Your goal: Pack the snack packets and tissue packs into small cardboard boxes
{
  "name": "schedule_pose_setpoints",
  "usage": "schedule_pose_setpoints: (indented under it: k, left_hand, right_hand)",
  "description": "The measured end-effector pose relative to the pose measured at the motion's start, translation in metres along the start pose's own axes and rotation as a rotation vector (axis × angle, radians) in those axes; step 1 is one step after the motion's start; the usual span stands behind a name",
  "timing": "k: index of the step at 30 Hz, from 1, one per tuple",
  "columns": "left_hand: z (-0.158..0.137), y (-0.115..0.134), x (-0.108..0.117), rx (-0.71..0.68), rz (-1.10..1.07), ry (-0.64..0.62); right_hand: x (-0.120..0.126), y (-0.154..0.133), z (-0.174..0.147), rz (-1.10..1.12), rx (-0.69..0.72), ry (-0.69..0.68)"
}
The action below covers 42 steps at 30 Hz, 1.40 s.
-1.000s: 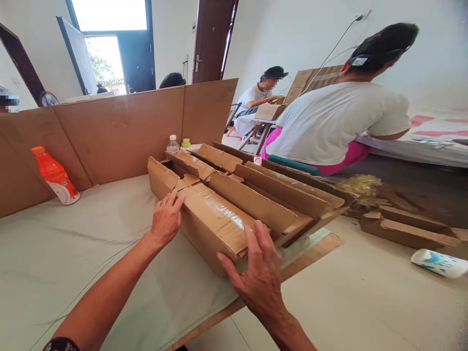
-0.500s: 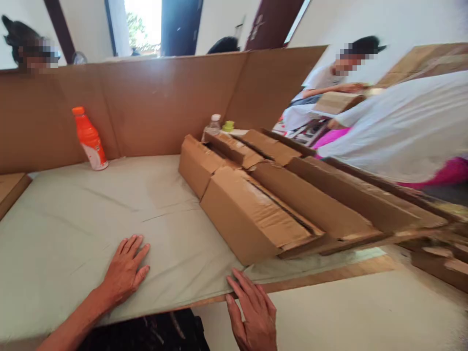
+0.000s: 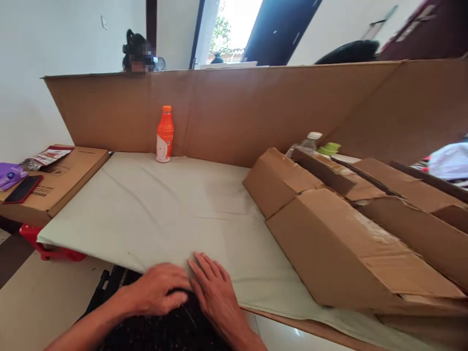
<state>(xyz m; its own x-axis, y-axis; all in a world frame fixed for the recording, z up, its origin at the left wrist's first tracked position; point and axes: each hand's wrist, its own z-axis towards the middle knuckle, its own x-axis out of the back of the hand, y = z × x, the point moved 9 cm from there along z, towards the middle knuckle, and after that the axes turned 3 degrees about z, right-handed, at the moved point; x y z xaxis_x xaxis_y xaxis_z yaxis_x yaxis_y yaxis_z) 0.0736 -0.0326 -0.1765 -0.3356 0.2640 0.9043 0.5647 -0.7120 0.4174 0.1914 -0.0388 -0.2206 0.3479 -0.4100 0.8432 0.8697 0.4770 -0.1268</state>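
My left hand [image 3: 159,288] is at the near edge of the covered table, its blurred fingers pointing right and its thumb apart. Nothing shows in it. Beside it, my right hand [image 3: 216,292] rests palm down on the edge of the pale tablecloth [image 3: 175,200], fingers stretched out and holding nothing. The fingertips of the left hand are close to the right hand; I cannot tell whether they touch. Dark clothing [image 3: 161,331] lies below both hands.
An orange bottle [image 3: 165,136] stands by the cardboard wall [image 3: 248,107]. Cardboard bins [image 3: 329,243] fill the right side, a clear bottle [image 3: 312,141] behind them. At left, a flat carton [image 3: 73,180] carries a phone [image 3: 24,189] and packets. A person's head [image 3: 137,48] shows beyond.
The view has turned left, bringing the flat carton into sight. My hands have come together at the table edge; the left has drawn back from the tabletop.
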Motion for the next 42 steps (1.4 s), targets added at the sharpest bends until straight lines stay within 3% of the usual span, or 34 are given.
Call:
schedule_pose_setpoints:
  k: [5, 8, 11, 14, 17, 22, 25, 29, 42]
  left_hand:
    - [0.052, -0.071, 0.043, 0.226, 0.127, 0.164]
    - [0.093, -0.115, 0.053, 0.306, 0.209, 0.166]
    - [0.104, -0.149, 0.055, 0.384, 0.277, 0.144]
    - [0.079, -0.165, 0.051, 0.452, 0.327, 0.125]
    - [0.030, -0.174, 0.051, 0.541, 0.364, 0.103]
    - [-0.062, -0.193, 0.076, 0.794, 0.423, 0.106]
    - [-0.098, -0.200, 0.090, 0.899, 0.464, 0.135]
    - [-0.112, -0.199, 0.095, 0.918, 0.494, 0.151]
    - [-0.110, -0.197, 0.103, 0.906, 0.545, 0.239]
  right_hand:
    - [-0.006, -0.019, -0.015, 0.028, 0.084, 0.026]
    - [-0.007, -0.015, -0.022, 0.013, 0.113, 0.054]
    - [-0.004, -0.015, -0.023, 0.011, 0.164, 0.086]
    - [-0.002, -0.017, -0.023, 0.027, 0.204, 0.104]
    - [-0.001, -0.018, -0.022, 0.048, 0.183, 0.092]
    - [0.002, -0.020, -0.018, 0.113, 0.086, 0.008]
    - [0.003, -0.022, -0.014, 0.163, 0.016, -0.080]
    - [0.006, -0.022, -0.008, 0.196, -0.049, -0.116]
    - [0.027, -0.017, 0.000, 0.290, -0.154, -0.037]
